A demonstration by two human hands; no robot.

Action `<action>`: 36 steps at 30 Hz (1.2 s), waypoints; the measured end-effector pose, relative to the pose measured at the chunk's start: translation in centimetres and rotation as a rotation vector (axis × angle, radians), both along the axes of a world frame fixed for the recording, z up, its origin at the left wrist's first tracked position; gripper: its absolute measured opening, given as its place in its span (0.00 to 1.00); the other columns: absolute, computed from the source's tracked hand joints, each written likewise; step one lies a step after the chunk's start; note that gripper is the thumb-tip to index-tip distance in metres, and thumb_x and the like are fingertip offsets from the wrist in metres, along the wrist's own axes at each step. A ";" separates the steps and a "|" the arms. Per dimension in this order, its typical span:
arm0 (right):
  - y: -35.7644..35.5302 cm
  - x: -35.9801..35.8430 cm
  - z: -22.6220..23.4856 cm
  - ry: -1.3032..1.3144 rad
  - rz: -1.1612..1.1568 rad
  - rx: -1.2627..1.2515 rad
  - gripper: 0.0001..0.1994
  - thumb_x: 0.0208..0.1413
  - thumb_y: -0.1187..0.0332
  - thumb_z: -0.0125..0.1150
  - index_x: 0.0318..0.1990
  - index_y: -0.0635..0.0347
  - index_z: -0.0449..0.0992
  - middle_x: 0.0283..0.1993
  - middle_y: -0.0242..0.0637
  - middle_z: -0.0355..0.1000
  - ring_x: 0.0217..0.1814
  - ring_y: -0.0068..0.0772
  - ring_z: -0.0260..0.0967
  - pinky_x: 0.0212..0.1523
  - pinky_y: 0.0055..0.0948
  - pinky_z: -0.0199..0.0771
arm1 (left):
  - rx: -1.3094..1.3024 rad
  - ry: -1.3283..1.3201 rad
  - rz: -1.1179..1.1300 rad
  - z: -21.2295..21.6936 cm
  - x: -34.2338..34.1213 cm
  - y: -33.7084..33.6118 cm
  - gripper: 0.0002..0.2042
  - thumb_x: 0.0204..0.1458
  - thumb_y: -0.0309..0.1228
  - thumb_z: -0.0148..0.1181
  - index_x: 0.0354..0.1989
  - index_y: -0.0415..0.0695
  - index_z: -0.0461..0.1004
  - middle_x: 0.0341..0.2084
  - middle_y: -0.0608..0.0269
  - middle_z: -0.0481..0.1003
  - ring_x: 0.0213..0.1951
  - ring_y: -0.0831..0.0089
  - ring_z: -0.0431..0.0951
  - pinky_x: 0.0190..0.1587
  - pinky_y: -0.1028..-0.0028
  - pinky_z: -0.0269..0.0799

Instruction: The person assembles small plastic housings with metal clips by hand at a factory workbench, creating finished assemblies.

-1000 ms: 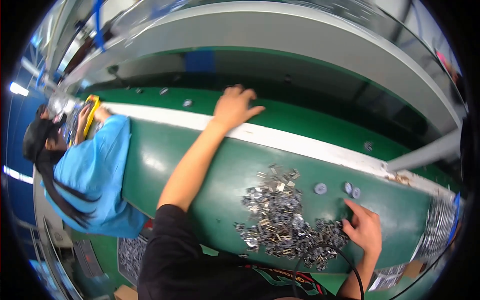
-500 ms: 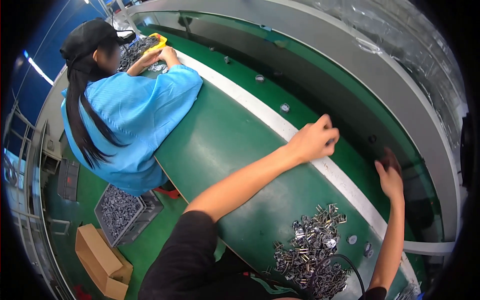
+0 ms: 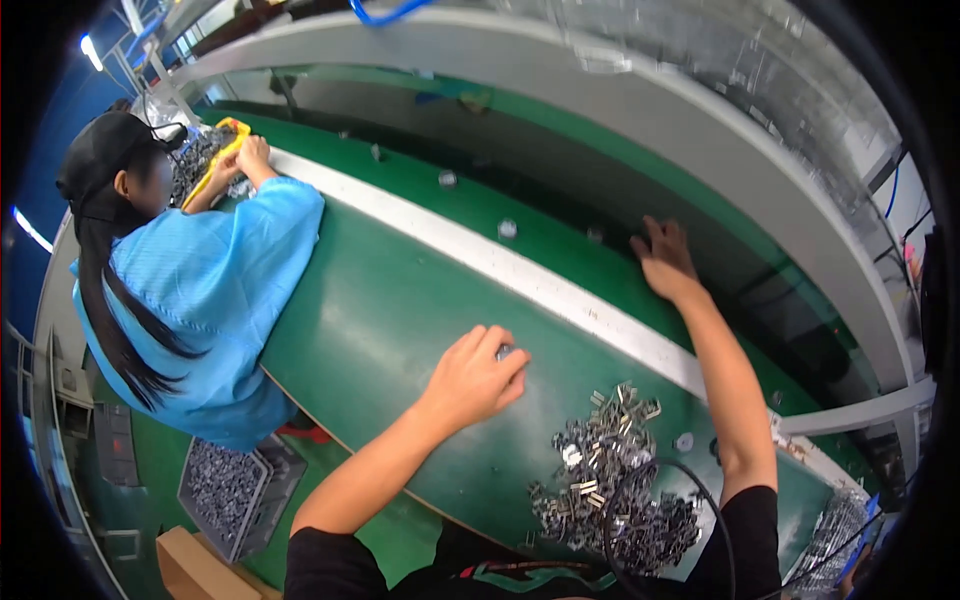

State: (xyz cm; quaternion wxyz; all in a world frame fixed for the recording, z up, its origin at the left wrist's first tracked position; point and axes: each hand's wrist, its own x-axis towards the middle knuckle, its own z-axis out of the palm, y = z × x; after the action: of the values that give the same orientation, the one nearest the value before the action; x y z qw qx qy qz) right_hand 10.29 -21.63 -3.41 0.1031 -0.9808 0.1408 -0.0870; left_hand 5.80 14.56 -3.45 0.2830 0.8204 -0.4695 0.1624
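Fingers point(image 3: 513, 366) of the left hand point(image 3: 470, 378) clamp a grey part point(image 3: 503, 352) — right hand point(image 3: 668, 265) over the belt point(image 3: 475, 207), fingers apart.

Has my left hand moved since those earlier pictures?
Yes: your left hand has come back across the white strip, toward you, to its near side.
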 end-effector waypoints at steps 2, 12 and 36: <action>0.4 -0.2 0.0 0.009 0.029 0.045 0.33 0.63 0.50 0.53 0.69 0.59 0.59 0.62 0.54 0.59 0.67 0.58 0.54 0.68 0.46 0.58 | 0.058 0.048 -0.001 0.3 0.0 -0.3 0.14 0.43 0.33 0.68 0.41 0.48 0.78 0.39 0.59 0.72 0.40 0.60 0.73 0.41 0.64 0.73; 6.3 -0.1 0.9 -0.009 0.245 0.058 0.21 0.58 0.57 0.61 0.56 0.55 0.74 0.51 0.46 0.65 0.56 0.51 0.62 0.59 0.41 0.66 | 0.098 0.007 0.088 0.7 -1.0 1.4 0.27 0.55 0.46 0.60 0.61 0.46 0.69 0.55 0.47 0.70 0.58 0.52 0.68 0.56 0.60 0.66; 12.9 -21.3 10.3 -0.030 0.420 0.005 0.20 0.50 0.65 0.69 0.50 0.59 0.77 0.46 0.43 0.71 0.48 0.49 0.71 0.48 0.40 0.73 | 0.107 -0.024 -0.031 1.2 -2.0 1.5 0.27 0.49 0.40 0.64 0.59 0.46 0.70 0.52 0.52 0.69 0.56 0.55 0.68 0.56 0.56 0.63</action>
State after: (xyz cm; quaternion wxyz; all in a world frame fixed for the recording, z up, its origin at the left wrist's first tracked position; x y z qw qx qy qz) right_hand -11.03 -8.70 6.93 0.1233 -0.9869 -0.0682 -0.0780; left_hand 3.80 16.02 -2.24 0.2357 0.8249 -0.4936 0.1425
